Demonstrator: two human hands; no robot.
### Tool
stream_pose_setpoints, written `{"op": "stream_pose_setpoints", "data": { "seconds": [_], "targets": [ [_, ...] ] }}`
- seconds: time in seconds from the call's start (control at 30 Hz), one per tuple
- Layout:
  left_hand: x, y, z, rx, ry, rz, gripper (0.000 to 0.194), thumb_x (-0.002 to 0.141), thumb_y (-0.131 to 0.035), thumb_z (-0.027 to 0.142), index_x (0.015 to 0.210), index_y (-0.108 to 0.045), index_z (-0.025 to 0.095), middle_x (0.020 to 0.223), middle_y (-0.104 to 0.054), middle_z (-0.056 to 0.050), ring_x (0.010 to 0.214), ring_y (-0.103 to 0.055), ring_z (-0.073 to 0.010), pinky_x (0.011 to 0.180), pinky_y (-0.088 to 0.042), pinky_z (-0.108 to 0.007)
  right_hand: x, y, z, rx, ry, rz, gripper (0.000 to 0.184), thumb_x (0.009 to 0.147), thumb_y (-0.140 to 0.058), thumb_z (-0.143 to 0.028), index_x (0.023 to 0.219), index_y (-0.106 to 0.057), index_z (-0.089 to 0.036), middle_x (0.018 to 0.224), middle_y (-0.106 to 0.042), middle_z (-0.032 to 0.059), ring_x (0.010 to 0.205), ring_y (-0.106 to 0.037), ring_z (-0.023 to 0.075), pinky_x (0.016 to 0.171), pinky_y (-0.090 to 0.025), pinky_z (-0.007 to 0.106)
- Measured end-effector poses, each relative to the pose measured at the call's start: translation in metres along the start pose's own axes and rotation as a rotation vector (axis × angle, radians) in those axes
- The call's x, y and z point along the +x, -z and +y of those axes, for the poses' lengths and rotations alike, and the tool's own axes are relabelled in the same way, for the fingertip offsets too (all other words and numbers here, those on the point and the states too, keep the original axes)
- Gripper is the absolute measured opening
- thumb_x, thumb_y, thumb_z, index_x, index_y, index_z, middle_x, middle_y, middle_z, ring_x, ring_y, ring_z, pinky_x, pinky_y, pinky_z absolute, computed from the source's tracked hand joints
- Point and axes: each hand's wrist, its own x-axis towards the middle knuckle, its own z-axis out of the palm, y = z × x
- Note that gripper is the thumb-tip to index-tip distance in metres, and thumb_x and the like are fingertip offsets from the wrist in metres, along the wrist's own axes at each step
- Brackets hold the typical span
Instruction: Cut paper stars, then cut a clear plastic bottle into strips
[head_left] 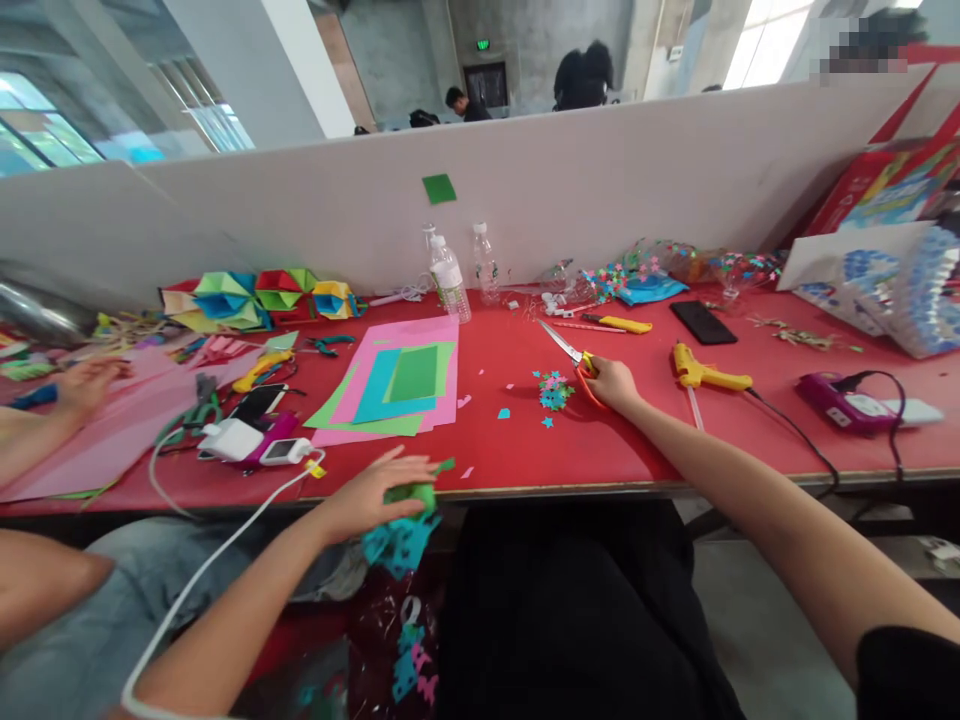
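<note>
At the table's front edge my left hand (375, 495) is closed round a bunch of green and blue paper scraps (401, 545) with punched-out holes. The bunch hangs over an open bag (375, 630) below the table, where more blue and pink scraps lie. My right hand (615, 385) rests on the red table, gripping scissors (564, 345) by their orange and yellow handles. Their blades point away to the upper left. Just left of that hand sits a small pile of blue, green and pink paper stars (553, 392). A few stray paper bits lie nearby.
Left of centre lies a stack of coloured paper sheets (405, 375). Bottles (451, 280) stand by the partition. A glue gun (705, 372), phone (703, 322) and yellow cutter (626, 324) lie to the right. A co-worker's hand (86, 385) and a white cable (217, 560) are left.
</note>
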Motion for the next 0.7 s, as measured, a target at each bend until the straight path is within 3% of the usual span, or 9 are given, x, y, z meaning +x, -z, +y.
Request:
{"op": "stream_pose_setpoints", "data": {
  "seconds": [0.03, 0.1, 0.17, 0.3, 0.4, 0.5, 0.6, 0.7],
  "targets": [
    [-0.009, 0.008, -0.004, -0.029, 0.083, 0.021, 0.044, 0.087, -0.051, 0.058, 0.122, -0.067, 0.035, 0.129, -0.067, -0.002, 0.13, -0.055, -0.0267, 0.12, -0.025, -0.05, 0.0, 0.0, 0.0, -0.005, 0.001, 0.0, 0.028, 0.082, -0.055, -0.043, 0.078, -0.066, -0.017, 0.073, -0.069, 0.0094, 0.062, -0.055, 0.0189, 0.054, -0.023, 0.027],
    [-0.012, 0.017, -0.008, -0.046, 0.237, 0.211, 0.047, 0.087, -0.048, 0.061, 0.117, -0.069, 0.032, 0.127, -0.069, -0.004, 0.125, -0.058, -0.0288, 0.111, -0.04, -0.046, 0.001, -0.001, 0.001, -0.012, 0.001, 0.001, 0.028, 0.083, -0.054, -0.042, 0.079, -0.066, -0.017, 0.073, -0.069, 0.0098, 0.062, -0.056, 0.0193, 0.053, -0.023, 0.028],
    [0.01, 0.018, -0.005, -0.042, 0.222, 0.339, 0.051, 0.087, -0.046, 0.061, 0.119, -0.068, 0.027, 0.132, -0.065, -0.006, 0.126, -0.058, -0.027, 0.111, -0.04, -0.041, 0.001, -0.002, 0.002, -0.016, 0.0, 0.005, 0.028, 0.083, -0.054, -0.042, 0.08, -0.066, -0.017, 0.074, -0.07, 0.0101, 0.062, -0.057, 0.0196, 0.053, -0.023, 0.028],
    [0.103, 0.003, 0.009, -0.036, 0.038, 0.35, 0.06, 0.091, -0.04, 0.053, 0.14, -0.05, 0.019, 0.156, -0.04, -0.01, 0.146, -0.035, -0.0224, 0.12, -0.028, -0.038, 0.001, -0.002, 0.001, -0.027, 0.006, 0.016, 0.028, 0.084, -0.053, -0.041, 0.079, -0.065, -0.017, 0.074, -0.07, 0.0104, 0.062, -0.057, 0.0196, 0.053, -0.023, 0.028],
    [0.174, -0.002, 0.016, 0.011, 0.064, 0.335, 0.058, 0.095, -0.035, 0.042, 0.147, -0.038, 0.017, 0.162, -0.025, -0.012, 0.151, -0.021, -0.0213, 0.122, -0.021, -0.041, 0.0, -0.001, 0.001, -0.039, 0.018, 0.024, 0.027, 0.084, -0.053, -0.041, 0.078, -0.065, -0.018, 0.072, -0.07, 0.0098, 0.061, -0.057, 0.0195, 0.054, -0.025, 0.027],
    [0.212, -0.002, 0.02, 0.025, 0.047, 0.272, 0.058, 0.096, -0.034, 0.04, 0.148, -0.036, 0.015, 0.161, -0.026, -0.014, 0.151, -0.021, -0.0239, 0.122, -0.02, -0.046, -0.001, -0.002, 0.002, -0.05, 0.014, 0.032, 0.026, 0.084, -0.054, -0.041, 0.079, -0.065, -0.018, 0.072, -0.07, 0.0096, 0.061, -0.056, 0.0195, 0.054, -0.025, 0.027],
    [0.207, -0.008, 0.027, 0.047, -0.074, 0.161, 0.06, 0.094, -0.042, 0.043, 0.147, -0.039, 0.017, 0.16, -0.028, -0.01, 0.151, -0.021, -0.0218, 0.124, -0.014, -0.04, 0.0, -0.003, 0.003, -0.057, 0.002, 0.04, 0.029, 0.085, -0.052, -0.042, 0.08, -0.066, -0.017, 0.073, -0.07, 0.0103, 0.061, -0.056, 0.0194, 0.054, -0.024, 0.028],
    [0.166, -0.022, 0.037, 0.071, -0.261, 0.049, 0.055, 0.096, -0.039, 0.041, 0.149, -0.038, 0.024, 0.161, -0.028, -0.003, 0.151, -0.021, -0.0175, 0.125, -0.013, -0.037, 0.001, -0.005, 0.005, -0.057, -0.01, 0.044, 0.03, 0.084, -0.052, -0.043, 0.081, -0.066, -0.017, 0.075, -0.071, 0.011, 0.062, -0.057, 0.0195, 0.055, -0.024, 0.028]
  ]
}}
